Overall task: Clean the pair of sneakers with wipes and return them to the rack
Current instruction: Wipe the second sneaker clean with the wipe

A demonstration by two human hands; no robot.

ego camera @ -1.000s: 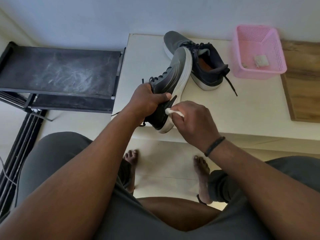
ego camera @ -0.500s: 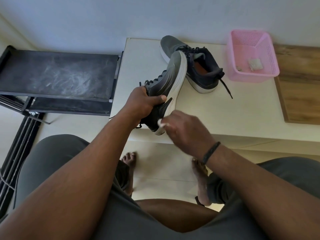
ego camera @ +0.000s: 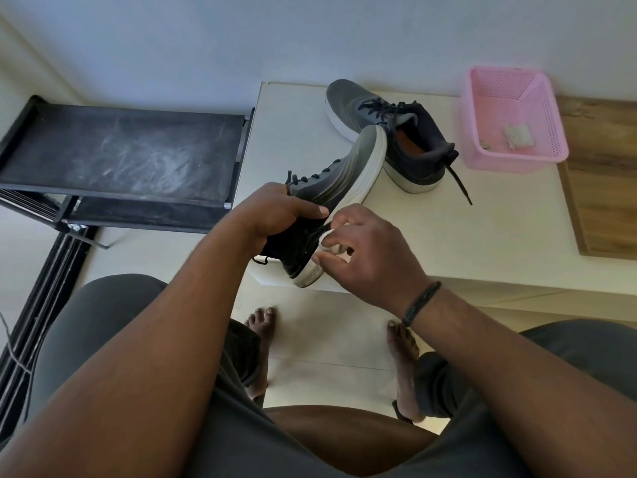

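head view: left hand [ego camera: 275, 215] grips the sneaker [ego camera: 331, 198] heel-near, toe toward the bench's far edge; right hand [ego camera: 365, 250] pinches a wipe [ego camera: 327, 236] at its sole

White table [ego camera: 465, 243] against wall: grey sneaker [ego camera: 389, 132] resting on sole, pink basket [ego camera: 510, 160] just beside it, wooden board [ego camera: 606, 188] at right edge.

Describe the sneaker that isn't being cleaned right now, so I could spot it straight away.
Find the white table against the wall, with a pink basket at its far right. The resting sneaker sits upright just left of that basket. Unlike the held sneaker, no hand touches it, and its orange insole shows.
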